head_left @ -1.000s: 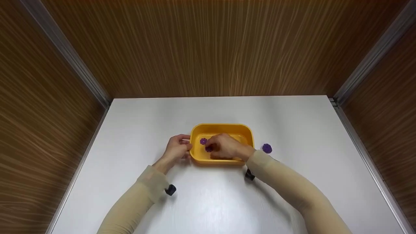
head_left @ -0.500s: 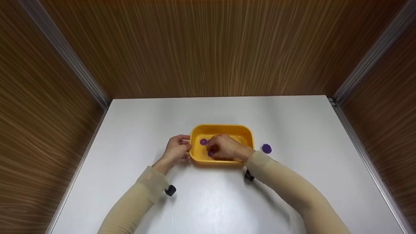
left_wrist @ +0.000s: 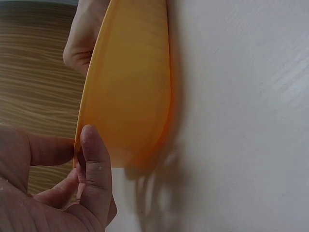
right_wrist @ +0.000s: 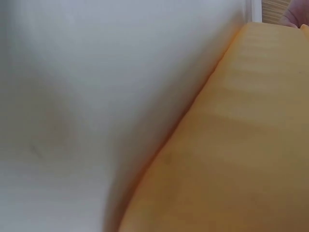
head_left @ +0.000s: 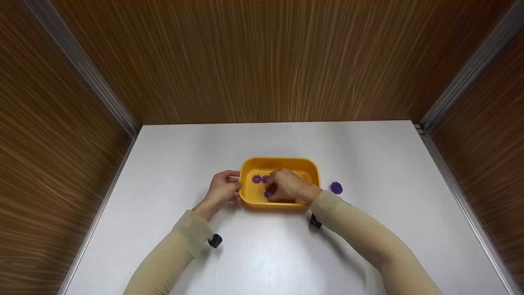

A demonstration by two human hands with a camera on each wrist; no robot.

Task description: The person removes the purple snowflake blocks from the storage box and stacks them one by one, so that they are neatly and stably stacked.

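An orange plastic bin (head_left: 278, 205) sits on the white table. My left hand (head_left: 223, 186) pinches its left rim, fingers on either side of the wall in the left wrist view, where the bin's side (left_wrist: 130, 72) fills the upper middle. My right hand (head_left: 284, 184) reaches down inside the bin with curled fingers. At its fingertips it pinches a small purple flower-shaped piece (head_left: 268, 194), partly covered by the fingers. Two similar flower pieces (head_left: 256, 179) lie side by side on the bin floor. The right wrist view shows only the bin's outer wall (right_wrist: 231, 145) and a bit of the left hand.
A darker purple scalloped piece (head_left: 336, 187) lies on the white table (head_left: 262, 254) to the right of the bin. Wood-grain panels (head_left: 270, 61) with metal corner strips enclose the table at the back and sides.
My right hand has shifted slightly right and nearer within the bin. A second flower piece now shows beside the first, uncovered by the fingers. The left hand keeps its hold on the rim.
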